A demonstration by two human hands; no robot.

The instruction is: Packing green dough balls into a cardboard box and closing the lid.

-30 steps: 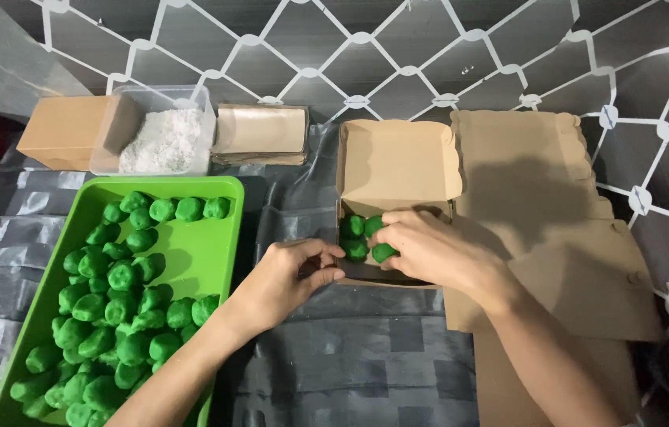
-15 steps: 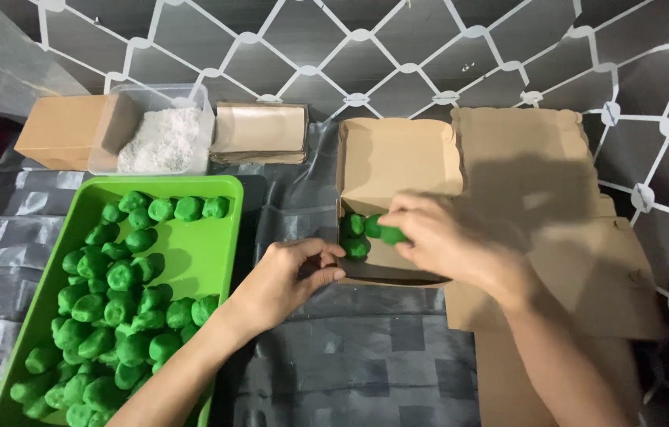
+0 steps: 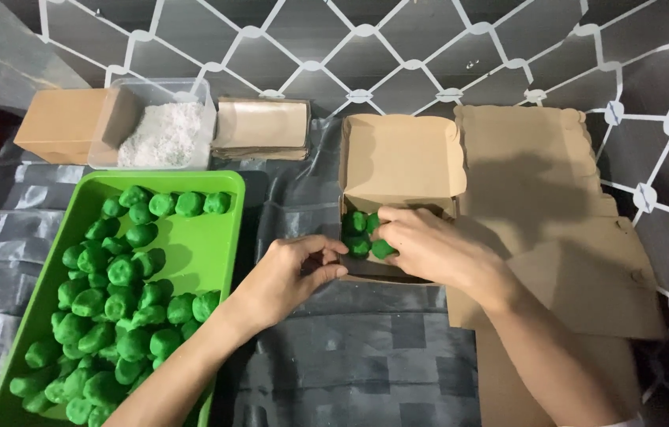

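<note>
1. Right hand [image 3: 429, 249]: inside the open cardboard box [image 3: 402, 162], fingers closed lightly on a green ball [image 3: 383, 249] and setting it against the green balls in the box [image 3: 355, 223] at the box's left wall.
2. Left hand [image 3: 291, 277]: loosely curled, fingertips at the box's near-left corner, steadying it. Whether it holds a ball cannot be told.
3. Location: the box sits at mid-bench on a dark grey sheet [image 3: 350, 356], its lid standing open toward the far edge. The held ball is in the near-left part of the box.
4. Orientation: the balls are roughly round, with no clear long axis or pointing direction. The box's long axis runs from near edge to far edge, opening upward.
5. Surroundings: a green tray [image 3: 216, 237] holding many more balls lies toward the left edge; a clear tub of white shreds [image 3: 164, 130], a closed brown box [image 3: 58, 122] and a stack of folded boxes [image 3: 262, 126] line the far edge; flat cardboard blanks [image 3: 540, 182] lie to the right.
6. Risk, as judged: the balls look soft, so a firm pinch could dent one.
7. Risk, as judged: pressing against the light box could slide it on the sheet if the left hand eases off.
8. Risk, as judged: the lid could drop forward onto the wrist.
</note>
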